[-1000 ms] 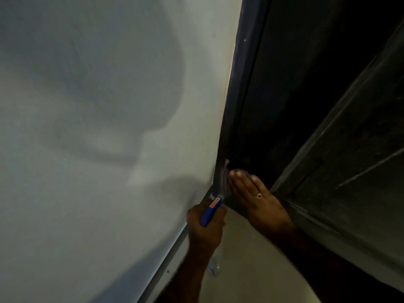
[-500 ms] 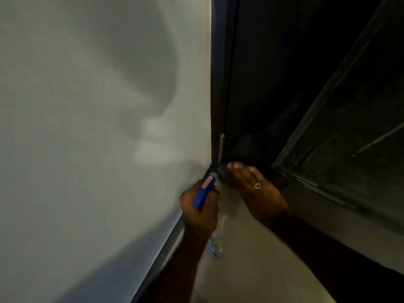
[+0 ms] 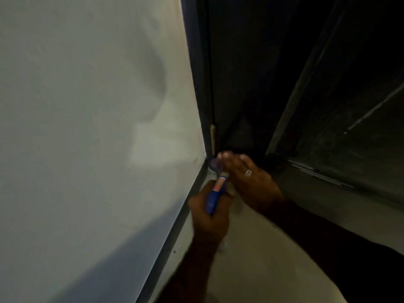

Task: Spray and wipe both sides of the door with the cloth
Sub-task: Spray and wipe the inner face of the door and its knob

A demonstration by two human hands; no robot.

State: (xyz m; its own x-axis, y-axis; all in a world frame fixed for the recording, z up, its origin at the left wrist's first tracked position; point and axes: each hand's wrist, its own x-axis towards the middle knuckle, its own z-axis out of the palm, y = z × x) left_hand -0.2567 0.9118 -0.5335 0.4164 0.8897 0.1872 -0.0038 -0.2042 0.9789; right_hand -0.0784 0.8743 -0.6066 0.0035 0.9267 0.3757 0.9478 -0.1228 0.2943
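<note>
A dark door [image 3: 354,106] stands swung open on the right, its panels dim. My left hand [image 3: 209,217] grips a spray bottle by its blue head [image 3: 215,194], nozzle pointing at the bottom corner beside the door frame. My right hand [image 3: 249,178], a ring on one finger, lies with straight fingers low against the corner. A scrap of bluish cloth [image 3: 214,165] shows under its fingertips, mostly hidden. The bottle's clear body is hidden below my left hand.
A white wall [image 3: 87,127] fills the left half, ending in a dark skirting strip [image 3: 175,239]. The dark door frame [image 3: 202,84] rises from the corner. Pale floor [image 3: 251,265] lies beneath my arms.
Both hands stay at the bottom corner. My right hand has slid a little along the door's foot with the cloth, and the view has tilted slightly.
</note>
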